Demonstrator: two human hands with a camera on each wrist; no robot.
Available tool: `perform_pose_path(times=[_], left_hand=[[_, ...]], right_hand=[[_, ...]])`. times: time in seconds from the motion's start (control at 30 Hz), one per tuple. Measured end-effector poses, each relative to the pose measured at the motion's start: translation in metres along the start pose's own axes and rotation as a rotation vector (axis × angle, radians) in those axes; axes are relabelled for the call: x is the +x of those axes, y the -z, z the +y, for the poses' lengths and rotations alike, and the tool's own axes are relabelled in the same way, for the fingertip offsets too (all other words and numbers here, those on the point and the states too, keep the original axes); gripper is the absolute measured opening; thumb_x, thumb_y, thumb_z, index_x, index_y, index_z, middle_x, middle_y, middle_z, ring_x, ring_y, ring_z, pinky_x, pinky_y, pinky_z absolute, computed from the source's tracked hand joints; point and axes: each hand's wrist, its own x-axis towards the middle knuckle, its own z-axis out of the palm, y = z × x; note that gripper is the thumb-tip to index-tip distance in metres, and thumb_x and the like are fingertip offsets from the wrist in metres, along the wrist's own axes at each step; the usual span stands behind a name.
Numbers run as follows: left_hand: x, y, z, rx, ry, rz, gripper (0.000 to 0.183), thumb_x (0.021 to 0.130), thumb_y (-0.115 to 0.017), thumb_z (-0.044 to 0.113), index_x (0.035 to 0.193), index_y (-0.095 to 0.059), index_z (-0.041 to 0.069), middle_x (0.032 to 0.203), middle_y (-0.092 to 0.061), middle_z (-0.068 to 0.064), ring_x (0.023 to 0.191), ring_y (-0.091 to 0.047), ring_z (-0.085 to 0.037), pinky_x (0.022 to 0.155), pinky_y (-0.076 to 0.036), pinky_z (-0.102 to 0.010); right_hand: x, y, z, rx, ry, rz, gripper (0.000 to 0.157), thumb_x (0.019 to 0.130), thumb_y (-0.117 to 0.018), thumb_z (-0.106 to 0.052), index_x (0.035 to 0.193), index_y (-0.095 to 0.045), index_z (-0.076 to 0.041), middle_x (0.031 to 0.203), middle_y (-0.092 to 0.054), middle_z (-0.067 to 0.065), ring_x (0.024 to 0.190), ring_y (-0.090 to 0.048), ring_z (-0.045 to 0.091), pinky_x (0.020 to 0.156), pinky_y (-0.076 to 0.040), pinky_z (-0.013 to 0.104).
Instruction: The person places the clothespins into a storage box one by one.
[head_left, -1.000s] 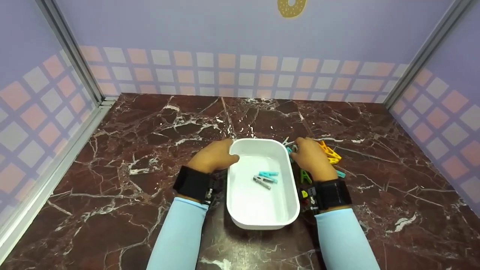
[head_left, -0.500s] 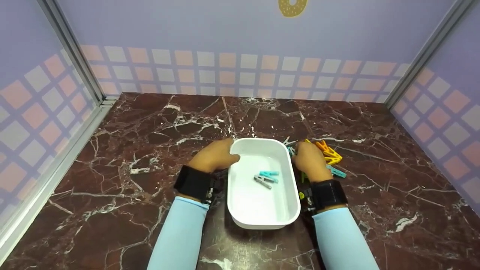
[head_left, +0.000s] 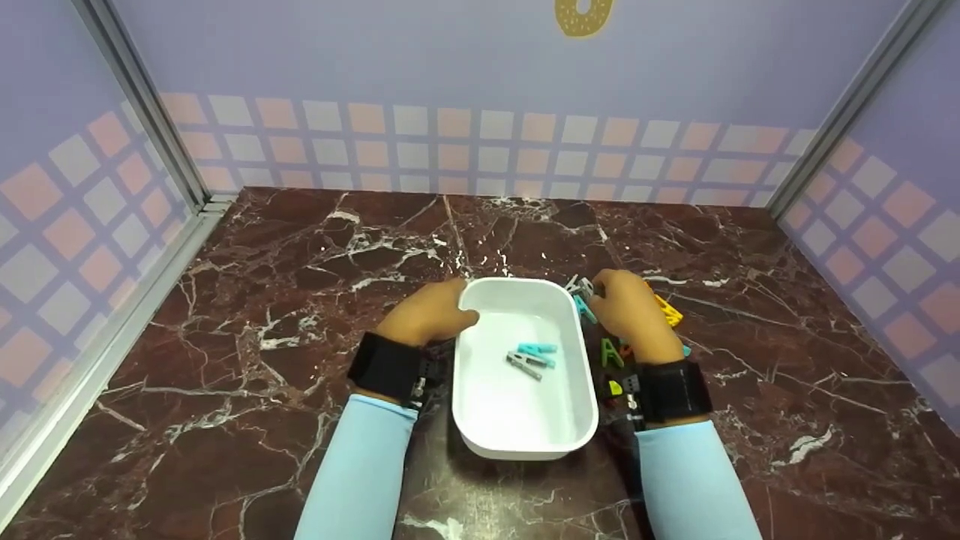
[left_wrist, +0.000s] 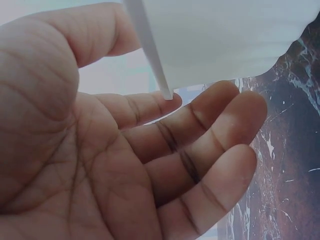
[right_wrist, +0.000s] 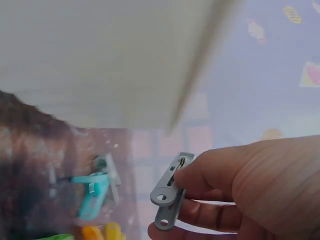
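A white plastic tub (head_left: 517, 420) stands in the middle of the head view, with a teal clothespin (head_left: 538, 349) and a grey clothespin (head_left: 523, 364) lying inside. My left hand (head_left: 427, 311) holds its left rim, thumb over the edge and fingers outside. Just right of the tub, my right hand (head_left: 634, 311) pinches another grey clothespin (right_wrist: 170, 192) between thumb and fingers, seen clearly in the right wrist view. Below that hand lies a teal clothespin (right_wrist: 92, 195) against a greyish one. The right hand partly covers the pile of clothespins in the head view.
Right of the tub lie a green clothespin (head_left: 611, 352), yellow clothespins (head_left: 667, 310) and a yellow-green piece (head_left: 615, 388) by the right wrist. The dark red marbled tabletop (head_left: 300, 450) meets a tiled-pattern wall (head_left: 480, 150) at the back and panels on both sides.
My right hand dipped slightly among the clothespins, then rose and shifted a little right and away, now with a grey clothespin in its fingers. The left hand and the tub have stayed put.
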Motion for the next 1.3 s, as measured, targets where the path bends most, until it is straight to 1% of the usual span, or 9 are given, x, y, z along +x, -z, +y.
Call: perform_pose_path(times=[0.13, 0.33, 0.4, 0.5, 0.6, 0.7, 0.83, 1.1, 1.3], left_hand=[[0.001, -0.001, -0.001, 0.001, 0.001, 0.001, 0.048, 0.087, -0.061, 0.021, 0.129, -0.055, -0.001, 0.115, -0.066, -0.016, 0.1, -0.063, -0.031, 0.091, -0.051, -0.044], [0.001, -0.001, -0.002, 0.031, -0.013, 0.016, 0.04, 0.09, -0.058, 0.021, 0.124, -0.058, -0.001, 0.11, -0.067, -0.014, 0.097, -0.063, -0.029, 0.089, -0.05, -0.043], [0.001, -0.001, -0.002, 0.047, -0.027, 0.042, 0.029, 0.092, -0.057, 0.02, 0.114, -0.061, 0.001, 0.098, -0.066, -0.01, 0.088, -0.061, -0.026, 0.083, -0.05, -0.04], [0.002, -0.001, -0.002, 0.068, -0.041, 0.083, 0.012, 0.094, -0.054, 0.015, 0.089, -0.058, 0.004, 0.075, -0.052, -0.004, 0.068, -0.049, -0.021, 0.068, -0.042, -0.035], [0.003, -0.001, -0.003, 0.089, -0.044, 0.11, 0.014, 0.093, -0.052, 0.009, 0.079, -0.05, 0.006, 0.069, -0.04, -0.003, 0.063, -0.039, -0.021, 0.064, -0.035, -0.034], [0.004, -0.003, -0.002, 0.095, -0.055, 0.117, 0.01, 0.093, -0.052, 0.007, 0.092, -0.062, 0.002, 0.081, -0.058, -0.008, 0.074, -0.051, -0.023, 0.072, -0.044, -0.037], [0.005, -0.004, -0.002, 0.087, -0.065, 0.095, 0.031, 0.094, -0.051, 0.007, 0.121, -0.066, 0.003, 0.114, -0.068, -0.012, 0.096, -0.06, -0.027, 0.09, -0.047, -0.043], [0.006, -0.003, -0.001, 0.083, -0.055, 0.076, 0.026, 0.093, -0.051, 0.008, 0.113, -0.067, 0.003, 0.105, -0.068, -0.011, 0.092, -0.06, -0.026, 0.088, -0.048, -0.042], [0.005, -0.003, 0.0, 0.078, -0.053, 0.063, 0.024, 0.094, -0.05, 0.009, 0.112, -0.066, 0.003, 0.104, -0.066, -0.011, 0.092, -0.06, -0.026, 0.088, -0.048, -0.043]], right_hand=[[-0.006, 0.012, -0.009, 0.042, 0.002, -0.021, 0.016, 0.092, -0.053, -0.006, 0.101, -0.063, 0.004, 0.085, -0.057, 0.016, 0.068, -0.05, 0.028, 0.065, -0.039, 0.04], [-0.014, 0.024, -0.028, 0.047, 0.031, -0.029, 0.022, 0.096, -0.053, -0.008, 0.112, -0.065, 0.003, 0.098, -0.063, 0.018, 0.076, -0.057, 0.029, 0.073, -0.044, 0.043], [-0.016, 0.024, -0.035, 0.043, 0.061, -0.019, 0.021, 0.096, -0.055, -0.008, 0.11, -0.066, 0.003, 0.099, -0.065, 0.018, 0.08, -0.058, 0.03, 0.076, -0.045, 0.045], [-0.018, 0.021, -0.046, 0.017, 0.123, 0.003, 0.017, 0.093, -0.06, -0.008, 0.105, -0.068, 0.001, 0.1, -0.065, 0.017, 0.086, -0.058, 0.031, 0.081, -0.047, 0.047], [-0.019, 0.015, -0.056, -0.017, 0.18, 0.011, 0.015, 0.091, -0.064, -0.008, 0.101, -0.07, 0.0, 0.098, -0.065, 0.015, 0.088, -0.059, 0.031, 0.083, -0.048, 0.047], [-0.02, 0.007, -0.065, -0.049, 0.212, -0.007, 0.013, 0.09, -0.065, -0.008, 0.099, -0.071, -0.002, 0.096, -0.065, 0.012, 0.088, -0.06, 0.029, 0.082, -0.05, 0.046], [-0.021, -0.004, -0.074, -0.096, 0.244, -0.057, 0.011, 0.089, -0.064, -0.007, 0.097, -0.071, -0.004, 0.093, -0.065, 0.011, 0.087, -0.061, 0.029, 0.081, -0.051, 0.046], [-0.019, -0.019, -0.078, -0.165, 0.313, -0.214, 0.008, 0.093, -0.065, -0.01, 0.097, -0.069, -0.005, 0.09, -0.065, 0.009, 0.081, -0.059, 0.025, 0.075, -0.05, 0.043], [-0.017, -0.03, -0.076, -0.227, 0.346, -0.26, 0.008, 0.094, -0.065, -0.011, 0.096, -0.065, -0.003, 0.086, -0.062, 0.01, 0.079, -0.059, 0.026, 0.073, -0.05, 0.042]])
